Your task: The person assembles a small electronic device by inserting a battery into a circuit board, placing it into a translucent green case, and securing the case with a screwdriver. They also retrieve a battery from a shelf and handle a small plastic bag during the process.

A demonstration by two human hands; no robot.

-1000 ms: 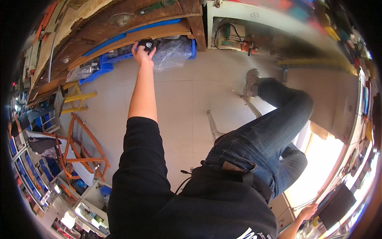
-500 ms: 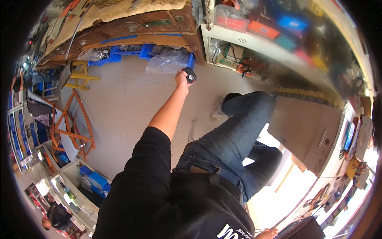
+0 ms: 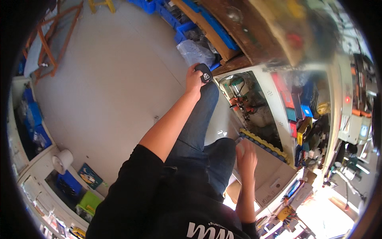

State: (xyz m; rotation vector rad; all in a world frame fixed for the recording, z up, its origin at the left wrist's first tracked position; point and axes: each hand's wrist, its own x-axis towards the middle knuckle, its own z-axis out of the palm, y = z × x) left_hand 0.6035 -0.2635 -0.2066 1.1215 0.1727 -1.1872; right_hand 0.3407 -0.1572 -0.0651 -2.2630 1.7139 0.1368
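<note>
My left hand [image 3: 193,81] is stretched out ahead at the end of a bare forearm. Its fingers are closed round a small black rounded object [image 3: 204,73] with a white mark on top; I cannot tell its kind. Just beyond it lies a clear plastic bag [image 3: 195,52] by the blue bins. My right hand [image 3: 247,159] hangs lower down, beside my bent knee, slightly blurred. Its fingers look extended and apart, and nothing shows in them.
Blue plastic bins [image 3: 169,16] stand under a wooden bench [image 3: 254,34]. An open cabinet [image 3: 270,93] with a small machine [image 3: 240,95] inside is ahead right, near a drawer unit [image 3: 274,185]. A wooden frame [image 3: 47,46] stands far left. A white bin [image 3: 62,160] is at left.
My view has turned to the right, and my legs have shifted as in a step. The black object stays in my left hand. My right hand has come up from the lower edge to my knee.
</note>
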